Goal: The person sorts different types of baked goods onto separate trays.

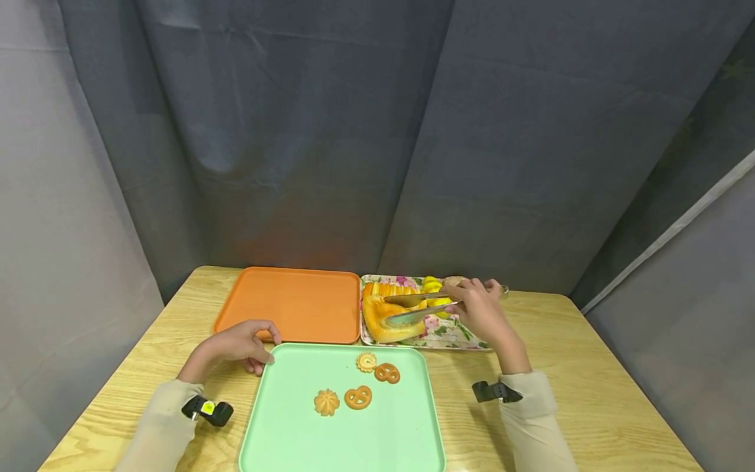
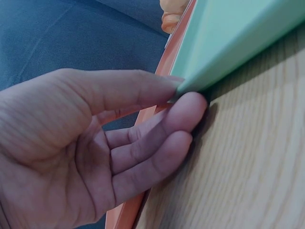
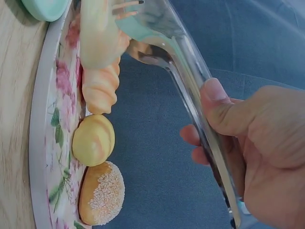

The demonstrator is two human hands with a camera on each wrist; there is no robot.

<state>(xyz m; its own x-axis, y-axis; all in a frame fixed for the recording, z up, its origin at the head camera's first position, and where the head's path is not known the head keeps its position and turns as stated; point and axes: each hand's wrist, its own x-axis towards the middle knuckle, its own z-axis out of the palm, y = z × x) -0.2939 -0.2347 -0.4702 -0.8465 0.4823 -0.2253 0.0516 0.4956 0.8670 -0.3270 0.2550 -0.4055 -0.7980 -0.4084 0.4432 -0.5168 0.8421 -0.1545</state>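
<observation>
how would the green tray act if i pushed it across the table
The green tray is probably stiff, given its straight raised edges. It may slide readily on the smooth-looking table. The cookies and pretzels lying on it might shift if jolted.

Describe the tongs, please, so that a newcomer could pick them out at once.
On the table, find the floral tray to the right of the orange tray. Over that floral tray, the right hand holds the tongs, their two arms pointing left. They are shiny metal, unlike the yellow and golden breads around them.
</observation>
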